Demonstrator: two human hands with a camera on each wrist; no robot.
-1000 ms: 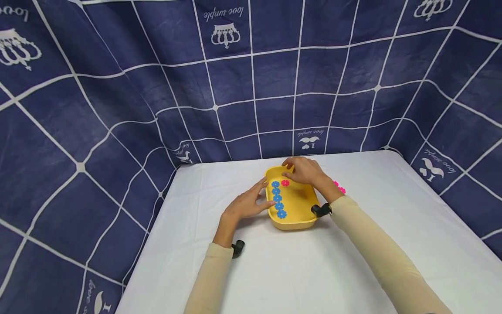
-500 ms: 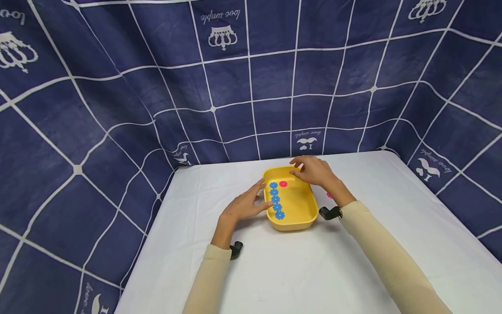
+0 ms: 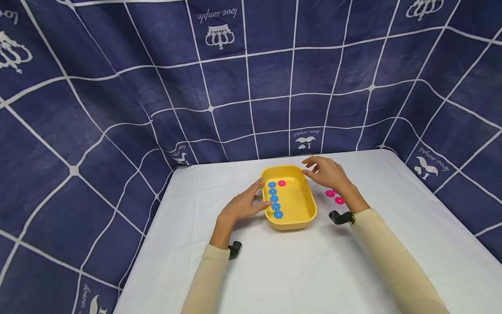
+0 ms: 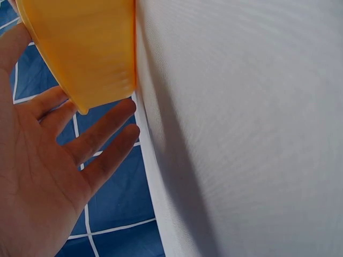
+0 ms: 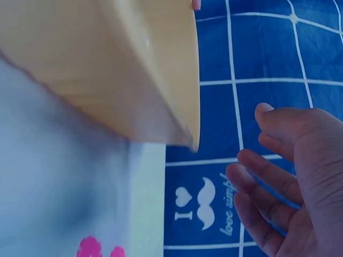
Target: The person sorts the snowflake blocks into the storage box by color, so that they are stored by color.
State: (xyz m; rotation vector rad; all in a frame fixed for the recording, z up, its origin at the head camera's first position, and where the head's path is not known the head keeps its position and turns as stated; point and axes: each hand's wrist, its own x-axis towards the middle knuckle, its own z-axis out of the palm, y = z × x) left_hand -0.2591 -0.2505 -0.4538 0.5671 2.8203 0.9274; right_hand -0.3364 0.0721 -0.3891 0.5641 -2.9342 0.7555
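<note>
On the white table stands a yellow plastic basin (image 3: 293, 205), narrow end toward me. Several blue flower-shaped pieces (image 3: 273, 192) form a column along the left of its floor. One pink flower-shaped piece (image 3: 282, 183) lies beside the top blue one. My left hand (image 3: 243, 204) rests at the basin's left side, thumb over the rim and fingers spread along the outer wall. In the left wrist view, the ring and little fingers extend past the basin's corner. My right hand (image 3: 324, 172) hovers just off the far right rim, fingers loosely bent and nothing between them.
Two pink flower-shaped pieces (image 3: 330, 193) lie on the white tablecloth (image 3: 282, 270) right of the basin, below my right forearm. Blue checked curtains (image 3: 270, 78) enclose the table at the back and sides. A black camera mount (image 3: 340, 217) sits on my right wrist.
My right hand has moved right, from over the basin's far end to outside its right rim. The pink pieces on the table show more fully. My left hand stays at the basin.
</note>
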